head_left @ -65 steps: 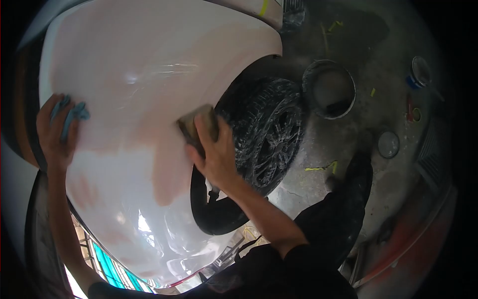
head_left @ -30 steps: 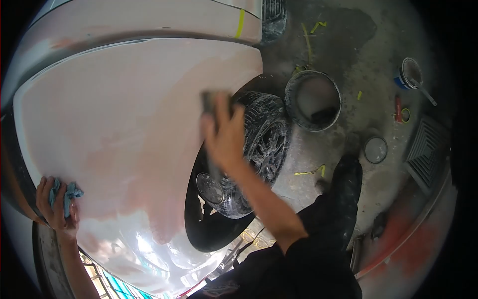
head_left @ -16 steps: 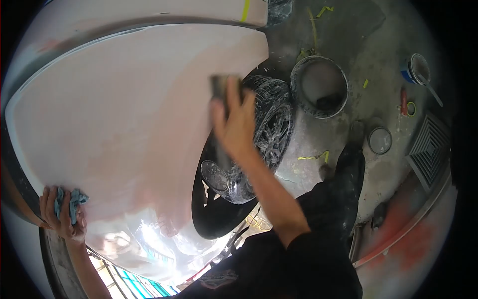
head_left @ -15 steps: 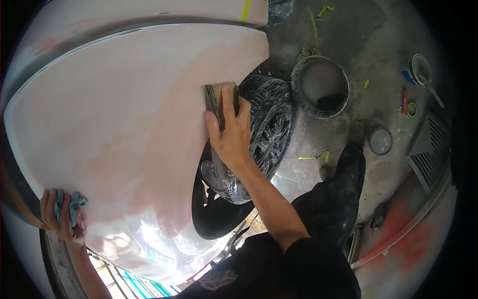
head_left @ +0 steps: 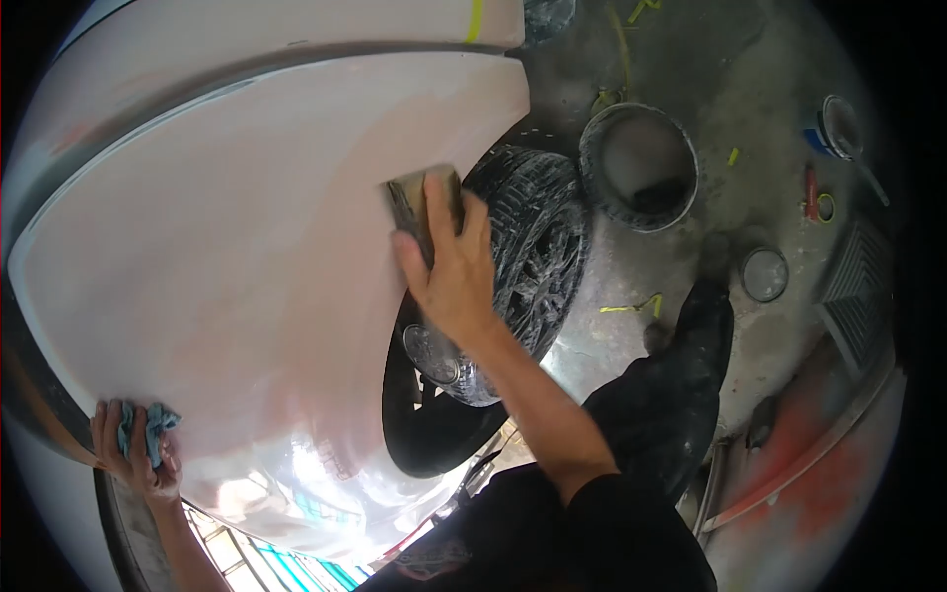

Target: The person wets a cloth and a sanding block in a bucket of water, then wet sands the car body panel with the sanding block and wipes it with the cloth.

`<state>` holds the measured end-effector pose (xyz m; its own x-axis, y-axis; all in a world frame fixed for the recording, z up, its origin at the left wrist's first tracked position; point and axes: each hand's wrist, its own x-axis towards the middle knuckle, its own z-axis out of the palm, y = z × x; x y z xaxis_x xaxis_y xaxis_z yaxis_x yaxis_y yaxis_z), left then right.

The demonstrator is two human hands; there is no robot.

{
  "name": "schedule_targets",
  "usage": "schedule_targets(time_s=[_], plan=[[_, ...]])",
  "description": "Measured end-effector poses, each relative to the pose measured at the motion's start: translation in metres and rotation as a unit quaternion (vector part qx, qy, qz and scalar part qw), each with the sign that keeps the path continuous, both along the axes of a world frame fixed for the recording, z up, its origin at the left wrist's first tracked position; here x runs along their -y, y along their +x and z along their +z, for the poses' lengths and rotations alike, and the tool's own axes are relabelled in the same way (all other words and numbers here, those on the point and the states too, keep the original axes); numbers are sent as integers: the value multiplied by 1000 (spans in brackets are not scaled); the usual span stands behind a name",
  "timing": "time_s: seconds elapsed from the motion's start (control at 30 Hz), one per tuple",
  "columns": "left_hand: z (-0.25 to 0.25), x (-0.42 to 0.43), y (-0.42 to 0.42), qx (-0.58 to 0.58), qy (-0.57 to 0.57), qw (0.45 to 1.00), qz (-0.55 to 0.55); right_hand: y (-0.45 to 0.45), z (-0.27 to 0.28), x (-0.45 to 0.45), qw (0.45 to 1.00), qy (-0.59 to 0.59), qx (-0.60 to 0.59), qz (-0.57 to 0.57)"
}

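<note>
My right hand [head_left: 454,261] is wrapped over a sanding block [head_left: 419,207], pressing it on the pale, pinkish car fender [head_left: 247,217] near the wheel arch. The block looks tan on top with dark sides, and its underside is hidden. At the fender's lower left edge, my left hand [head_left: 138,454] holds a crumpled blue cloth [head_left: 148,424], its fingers over the panel. Just right of the block is the tire [head_left: 513,197], streaked with pale residue.
A bucket of cloudy water [head_left: 639,168] stands beyond the wheel. On the concrete floor are a small tin [head_left: 764,274], a red-handled tool [head_left: 811,192], a tub with a scoop [head_left: 840,128] and yellow tape scraps [head_left: 631,306]. Another panel with red patches [head_left: 809,474] is at lower right.
My right hand and the sanding block have shifted slightly left, and the block has turned a little. My left hand still holds the cloth. The whole view has moved slightly.
</note>
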<state>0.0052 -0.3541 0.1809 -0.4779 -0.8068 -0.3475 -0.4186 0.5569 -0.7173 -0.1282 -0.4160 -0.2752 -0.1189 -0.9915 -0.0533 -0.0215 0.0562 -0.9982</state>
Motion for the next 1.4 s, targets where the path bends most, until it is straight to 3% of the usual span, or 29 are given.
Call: schedule_targets(time_s=[0.07,0.17,0.27,0.4,0.5,0.63,0.7,0.77,0.87,0.93,1.0,1.1,1.2,1.33,1.4], plan=[[-1,1,-2,3,2,1000,-8,2,-31,20,999,45,13,10],[0,2,-4,0,1,1000,7,10,-137,105,984,178,14,1],[-2,1,-4,4,-6,1000,1,3,-138,109,974,224,17,28],[-1,0,-2,14,-13,1000,4,2,3,-4,1000,23,-2,-6],[5,-1,7,-1,12,1000,-12,-2,-4,-1,999,6,-7,30],[1,1,-4,8,1,1000,-1,9,-121,102,985,171,11,-16],[5,-1,4,14,10,1000,1,5,-126,108,981,194,17,6],[0,2,-4,13,-3,1000,-5,-4,-100,91,986,164,19,7],[-1,3,-5,9,-7,1000,-5,1,5,7,999,36,4,1],[-3,2,-3,8,0,1000,-5,0,1,14,1000,31,5,0],[-3,4,-4,11,5,1000,-15,5,-33,41,997,76,8,-2],[2,2,4,13,12,1000,-13,10,-131,118,983,182,10,1],[-1,4,-5,10,5,1000,-8,0,-116,107,983,184,20,11],[-5,6,-7,-2,3,1000,-4,-1,4,1,999,39,30,16],[-7,8,-5,0,21,999,-32,-3,5,-1,998,37,30,37]])
